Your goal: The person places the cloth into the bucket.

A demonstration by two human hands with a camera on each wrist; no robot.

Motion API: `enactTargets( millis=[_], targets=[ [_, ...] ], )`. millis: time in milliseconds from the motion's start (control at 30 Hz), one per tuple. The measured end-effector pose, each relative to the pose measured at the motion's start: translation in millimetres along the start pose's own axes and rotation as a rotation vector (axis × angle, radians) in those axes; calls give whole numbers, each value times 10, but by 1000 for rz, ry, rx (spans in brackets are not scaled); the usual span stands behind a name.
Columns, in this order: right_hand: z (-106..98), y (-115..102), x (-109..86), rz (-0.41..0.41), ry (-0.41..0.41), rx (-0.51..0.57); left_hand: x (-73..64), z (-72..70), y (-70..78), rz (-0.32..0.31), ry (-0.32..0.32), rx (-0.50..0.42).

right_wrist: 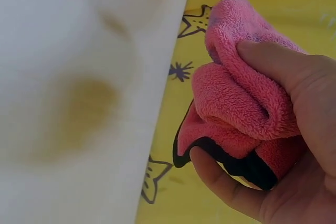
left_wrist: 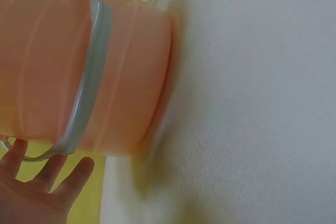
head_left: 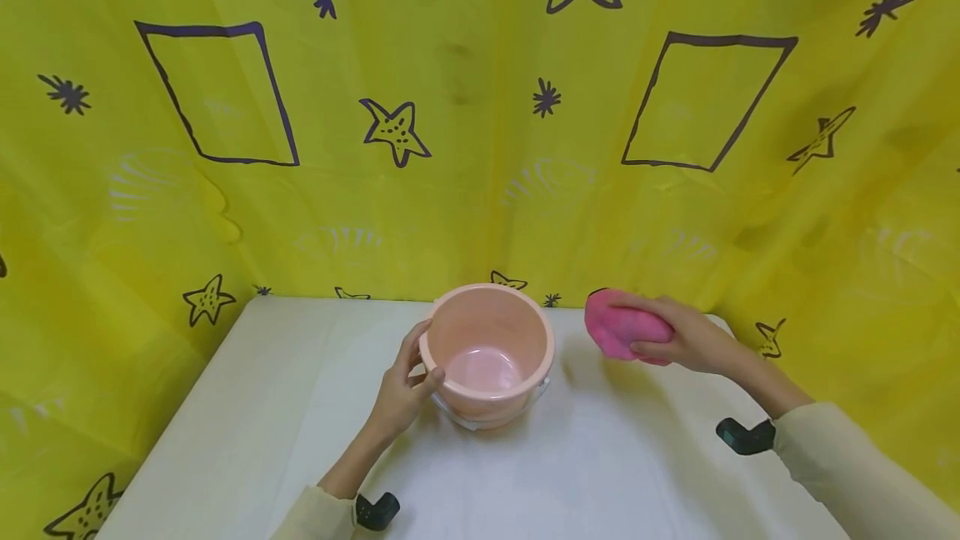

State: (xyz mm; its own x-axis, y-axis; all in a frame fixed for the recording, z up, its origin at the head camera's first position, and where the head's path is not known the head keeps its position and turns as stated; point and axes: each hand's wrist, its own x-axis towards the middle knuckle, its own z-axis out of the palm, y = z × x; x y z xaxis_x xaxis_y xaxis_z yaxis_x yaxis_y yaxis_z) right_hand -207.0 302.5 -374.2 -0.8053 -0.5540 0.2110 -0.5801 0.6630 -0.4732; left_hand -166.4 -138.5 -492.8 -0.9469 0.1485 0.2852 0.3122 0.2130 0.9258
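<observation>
A peach-pink plastic bucket (head_left: 487,407) is at the far middle of the white table, its mouth facing up and toward me. Its pale handle (left_wrist: 89,87) hangs down along the outside. My left hand (head_left: 401,390) holds the bucket at the left of its rim, thumb near the front edge and fingers round the side. To the right of the bucket, my right hand (head_left: 678,336) grips a crumpled pink cloth (head_left: 622,327) above the table. In the right wrist view, the fluffy cloth shows a black edging (right_wrist: 231,153), with the thumb pressed on top and fingers below.
The white table (head_left: 247,407) spreads under both hands. Behind it and at the sides hangs a yellow curtain (head_left: 465,215) printed with stars and shells. A dark wrist device (head_left: 746,436) sits by the right sleeve, and another dark device (head_left: 377,512) by the left.
</observation>
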Motion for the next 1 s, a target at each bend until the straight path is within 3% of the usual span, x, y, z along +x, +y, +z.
enactTargets(
  millis=[533, 700, 1000],
  targets=[
    [-512, -271, 323, -15, -60, -1, 7, -6, -17, 6, 4, 1],
    [-569, -384, 465, -59, -75, -41, 4, -4, -10, 7, 9, -5],
    [-546, -675, 825, -26, -163, -65, 5, -5, -45, 20, 11, 8]
  ],
)
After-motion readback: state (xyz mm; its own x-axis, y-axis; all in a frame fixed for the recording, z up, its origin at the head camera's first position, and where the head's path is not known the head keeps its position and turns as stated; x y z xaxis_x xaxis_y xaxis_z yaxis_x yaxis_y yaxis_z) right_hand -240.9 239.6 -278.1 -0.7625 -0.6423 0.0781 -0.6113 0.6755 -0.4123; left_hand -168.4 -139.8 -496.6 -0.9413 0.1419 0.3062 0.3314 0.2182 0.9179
